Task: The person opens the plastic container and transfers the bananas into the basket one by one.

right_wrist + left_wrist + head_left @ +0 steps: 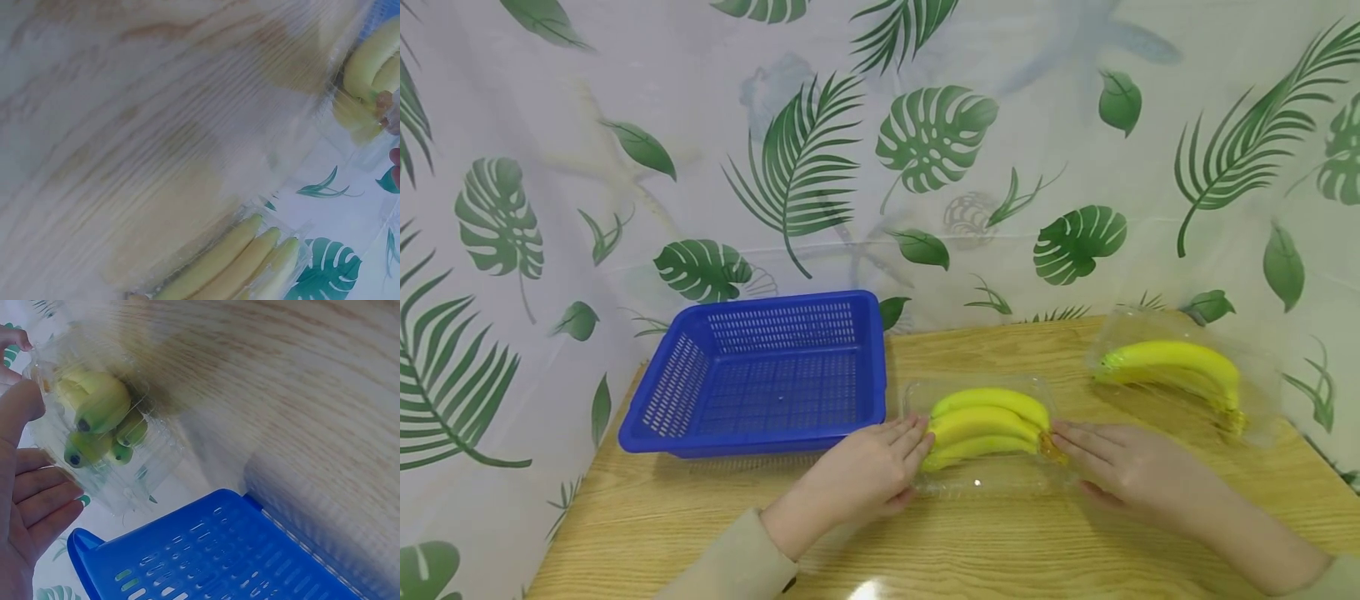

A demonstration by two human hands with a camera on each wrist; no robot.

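While fingers straight, hands (865,475) (1120,467) touch banana box (985,479).

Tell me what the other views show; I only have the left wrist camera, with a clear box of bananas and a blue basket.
Observer: The head view shows a second clear box of bananas farther right on the table, apart from the near box.
Operator: Report the right hand.
Observer: The right hand touches the near box's right end with straight fingers, and the left hand touches its left end.
Operator: Check the basket.
Observer: The basket stands left of the near box, and nothing shows inside it.
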